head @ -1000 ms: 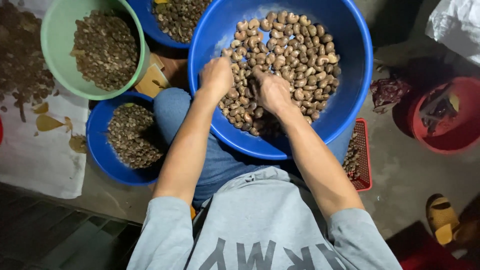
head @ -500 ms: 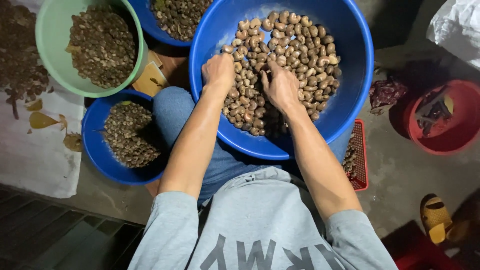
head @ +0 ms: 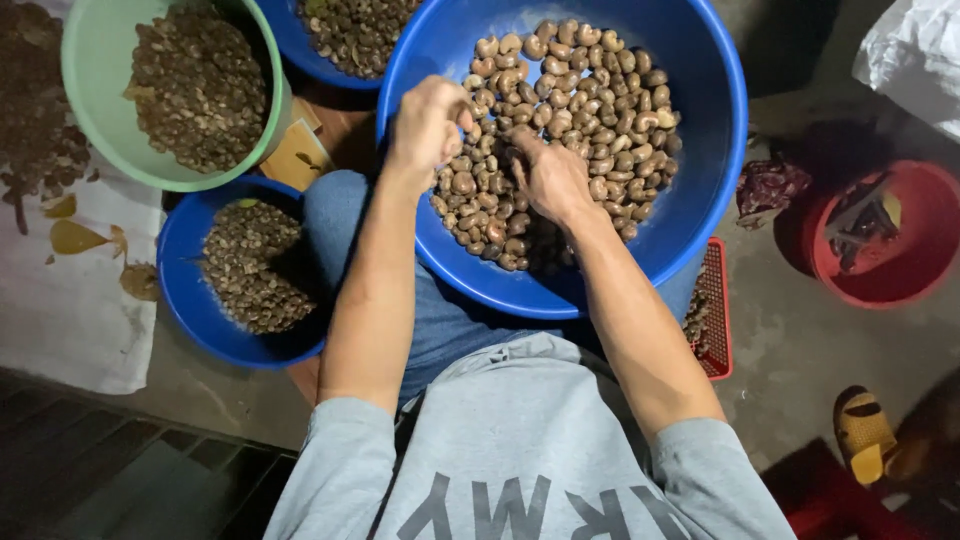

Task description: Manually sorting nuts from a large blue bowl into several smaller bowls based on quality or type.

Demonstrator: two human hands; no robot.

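A large blue basin [head: 700,200] rests on my lap, half filled with brown cashew nuts [head: 590,110]. My left hand [head: 428,125] hovers over the basin's left side with its fingers curled shut; a nut or two seem to be pinched in them, though I cannot make that out. My right hand [head: 548,175] lies flat on the pile near the middle, fingers spread among the nuts.
A green bucket [head: 95,110] of small dark pieces stands at the upper left. Two smaller blue bowls [head: 190,300] [head: 300,45] hold similar pieces. A red bowl [head: 905,270] and a red mesh tray [head: 712,310] sit to the right. White sheet at left, yellow sandal [head: 862,435] lower right.
My left hand has lifted off the nuts and closed into a fist at the basin's left. My right hand has shifted slightly down and left on the pile.
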